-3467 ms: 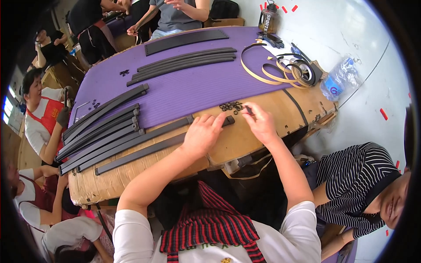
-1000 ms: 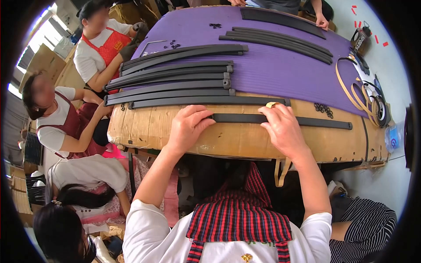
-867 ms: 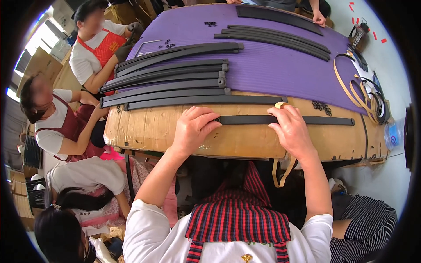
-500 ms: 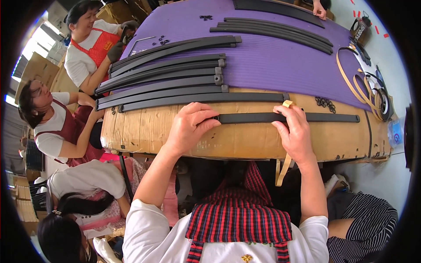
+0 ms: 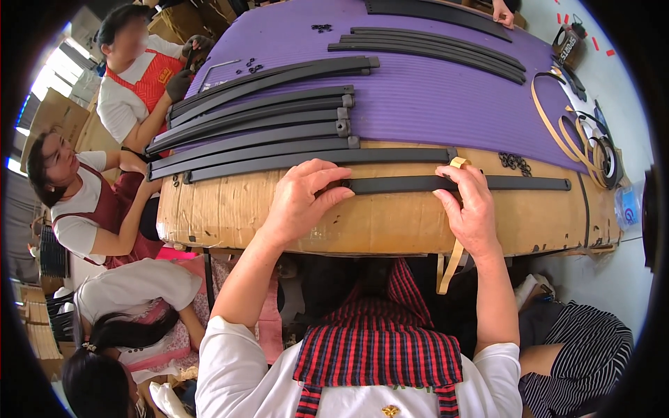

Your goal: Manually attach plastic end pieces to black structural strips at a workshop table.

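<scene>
- The purple mat [image 5: 432, 115] covers much of a table; along its near edge runs a strip of brown cardboard [image 5: 362, 223].
- On that cardboard, on the near side of the mat, a flat black bar [image 5: 404, 184] lies crosswise, in front of the person.
- The left hand [image 5: 301, 198] grasps the left end of this bar, pinched between thumb and fingers.
- The right hand [image 5: 470, 207] grasps the same bar further along, thumb on the near side and fingers on the far one; the right end reaches out beyond this hand.
- A narrow yellow strip [image 5: 453, 265] shows above the right fingers and again below the hand, hanging over the cardboard's near edge.
- A cluster of small black rings [image 5: 514, 164] sits at the mat's near edge, to the right.
- A set of black bars [image 5: 261, 134] spreads over the mat's left part and onto the cardboard.
- A second set, slim bars [image 5: 428, 56], lies on the mat's far half, with a wide dark panel [image 5: 439, 17] beyond it.
- A loose yellow coil [image 5: 543, 111] loops over the mat's right edge, beside a black roll [image 5: 611, 167].
- Left of the mat, a co-worker in a red apron [image 5: 148, 83] wears dark gloves.
</scene>
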Tool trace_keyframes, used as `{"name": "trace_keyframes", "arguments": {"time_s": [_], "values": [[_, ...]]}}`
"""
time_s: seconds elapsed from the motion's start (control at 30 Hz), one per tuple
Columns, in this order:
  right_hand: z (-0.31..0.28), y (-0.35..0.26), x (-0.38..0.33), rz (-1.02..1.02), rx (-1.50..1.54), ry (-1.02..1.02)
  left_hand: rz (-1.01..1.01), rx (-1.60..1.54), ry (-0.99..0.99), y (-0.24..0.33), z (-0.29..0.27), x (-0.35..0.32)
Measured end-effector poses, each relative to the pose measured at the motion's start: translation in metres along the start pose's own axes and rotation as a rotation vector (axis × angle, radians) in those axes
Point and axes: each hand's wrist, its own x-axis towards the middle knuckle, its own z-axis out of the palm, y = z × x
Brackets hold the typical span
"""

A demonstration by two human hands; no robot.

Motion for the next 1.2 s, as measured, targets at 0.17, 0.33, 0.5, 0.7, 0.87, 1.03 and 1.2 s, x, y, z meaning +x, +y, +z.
{"name": "trace_keyframes", "arguments": {"time_s": [0.17, 0.33, 0.5, 0.7, 0.87, 1.03, 1.2], "values": [[0.001, 0.001, -0.001, 0.001, -0.002, 0.004, -0.038, -0.124, 0.046, -0.001, -0.001, -0.009], [-0.001, 0.000, 0.000, -0.016, -0.008, -0.015, 0.153, -0.034, 0.246, -0.011, 0.005, -0.017], [-0.002, -0.002, 0.000, -0.017, -0.003, 0.008, 0.366, 0.152, 0.339, -0.007, 0.008, -0.021], [0.003, 0.000, -0.001, -0.175, -0.117, 0.049, 0.397, 0.244, 0.283, -0.002, 0.011, -0.016], [0.008, 0.001, -0.001, -0.344, -0.224, 0.109, 0.395, 0.278, 0.235, -0.004, 0.013, -0.015], [0.019, -0.007, -0.001, -0.413, -0.155, 0.122, 0.289, 0.215, 0.210, -0.005, 0.014, -0.012], [0.021, -0.001, -0.001, -0.393, -0.110, 0.148, 0.198, 0.086, 0.217, 0.001, 0.012, -0.009]]}}
